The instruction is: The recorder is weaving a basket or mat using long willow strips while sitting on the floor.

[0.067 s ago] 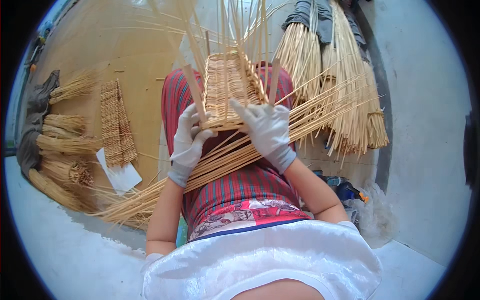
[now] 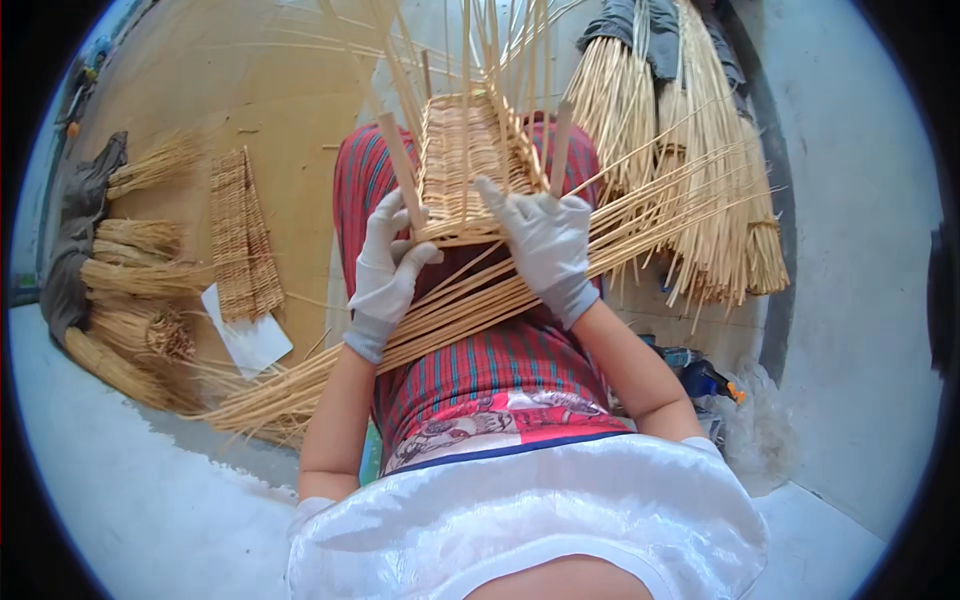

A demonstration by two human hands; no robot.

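Note:
A half-woven rectangular wicker basket [image 2: 470, 150] rests across my knees, with long loose stakes rising from its sides and flat wooden strips at its corners. My left hand [image 2: 385, 265], in a white glove, is closed around its near left corner, the fingers behind a wooden strip [image 2: 400, 165] and the thumb by the near edge. At the near right corner, my gloved right hand [image 2: 548, 245] grips the rim, its index finger reaching over the weave. The undersides of both grips are hidden. A bundle of long pale canes [image 2: 460, 322] lies across my lap below the hands.
Tied bundles of cane [image 2: 690, 200] lean at the upper right. Several shorter bundles [image 2: 140, 275] and a folded woven strip [image 2: 245, 240] lie on the left, beside a white sheet [image 2: 250, 345]. A dark tool with an orange tip [image 2: 708, 380] and a clear plastic bag [image 2: 760, 430] sit right.
The whole view has shifted a little, so everything appears slightly farther right and mostly higher. Both hands keep the same hold on the basket.

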